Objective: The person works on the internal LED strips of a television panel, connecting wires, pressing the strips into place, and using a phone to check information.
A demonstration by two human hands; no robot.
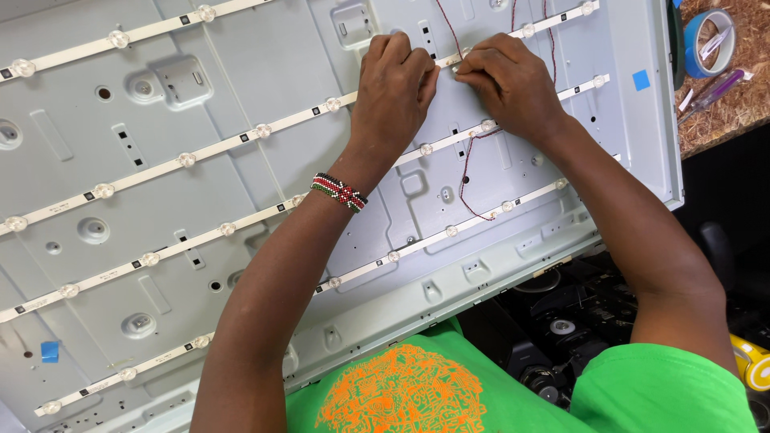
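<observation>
1. On the pale grey metal panel (265,56), seen from the head camera, both hands meet near the upper middle. The left hand (393,84) has its fingers curled down onto a white light strip (241,138) that runs slantwise across the panel. A beaded bracelet (339,192) sits on that wrist.
2. The right hand (509,80) is just beside the left, fingertips pinched together at the same strip; what it pinches is too small to tell for certain, though thin red wires (465,172) run up to and under it.
3. Several more white strips with round clear lenses lie in parallel rows across the panel, well apart from each other.
4. At the top right, a roll of blue tape (710,40) and a purple-handled screwdriver (714,88) rest on the chipboard desk (742,112), beyond the panel's edge.
5. A green shirt with an orange print (401,393) fills the bottom.
</observation>
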